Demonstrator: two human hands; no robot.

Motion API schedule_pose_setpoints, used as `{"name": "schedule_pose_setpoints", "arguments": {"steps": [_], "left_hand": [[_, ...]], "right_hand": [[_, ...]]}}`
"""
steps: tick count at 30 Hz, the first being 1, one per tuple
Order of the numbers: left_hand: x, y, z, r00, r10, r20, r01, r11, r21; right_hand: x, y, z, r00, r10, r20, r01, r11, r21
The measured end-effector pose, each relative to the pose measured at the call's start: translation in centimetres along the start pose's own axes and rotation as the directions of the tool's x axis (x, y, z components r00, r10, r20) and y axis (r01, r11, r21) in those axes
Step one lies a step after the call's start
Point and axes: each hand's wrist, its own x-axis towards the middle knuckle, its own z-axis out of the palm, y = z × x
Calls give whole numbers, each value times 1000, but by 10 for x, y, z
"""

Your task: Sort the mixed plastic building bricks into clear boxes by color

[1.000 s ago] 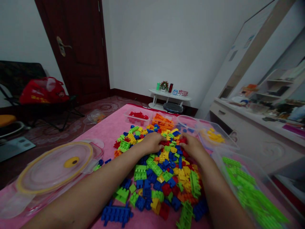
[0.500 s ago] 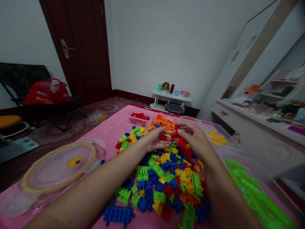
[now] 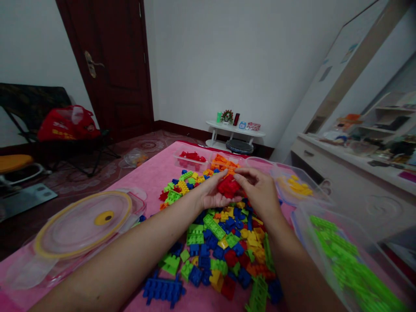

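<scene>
Head view: left hand [image 3: 211,197] and right hand [image 3: 260,195] meet at frame centre. Fingers of both curl together around red blocks [image 3: 228,186], held just above the mixed block pile [image 3: 224,242]. Green-block tub [image 3: 344,260] lower right; round lid [image 3: 81,221] lower left.

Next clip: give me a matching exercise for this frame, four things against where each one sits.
Things:
1. red blocks
2. yellow-rimmed lid
3. green-block tub
4. long blue piece

Places:
A. at the near edge of the block pile
B. far left
C. between left hand and right hand
D. far right

Pairs: 1-C, 2-B, 3-D, 4-A
</scene>
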Motion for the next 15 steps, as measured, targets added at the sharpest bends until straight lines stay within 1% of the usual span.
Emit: {"name": "schedule_pose_setpoints", "arguments": {"steps": [1, 3, 5, 7, 9, 10, 12, 13, 14, 15], "left_hand": [[0, 0, -1, 1000, 7, 28, -7, 1000, -10], [0, 1, 0, 996, 57, 66, -55, 998, -26], [-1, 3, 2, 992, 115, 55, -114, 993, -17], [-2, 3, 4, 986, 165, -18, -164, 986, 29], [-3, 2, 6, 966, 212, -148, -191, 971, 143], [-4, 2, 7, 942, 250, -223, -197, 952, 235], [-7, 3, 7, 870, 364, -333, -189, 869, 457], [-8, 6, 7, 836, 420, -354, -175, 815, 553], [-10, 12, 7, 811, 461, -359, -166, 771, 614], [-11, 20, 6, 795, 488, -360, -171, 750, 639]], "right_hand": [[0, 2, 1, 1000, -9, -11, 8, 1000, -17], [0, 5, 1, 999, -31, -21, 30, 999, -38], [1, 9, 0, 998, -48, -40, 46, 997, -59], [2, 13, -3, 996, -43, -77, 38, 997, -71], [4, 18, -7, 992, -18, -125, 9, 997, -75], [5, 20, -10, 991, -3, -133, -8, 997, -80], [6, 24, -15, 994, 35, -101, -46, 993, -107], [7, 26, -17, 996, 55, -75, -64, 990, -123], [7, 27, -19, 996, 71, -55, -78, 987, -137], [6, 28, -20, 996, 81, -45, -86, 985, -146]]}}
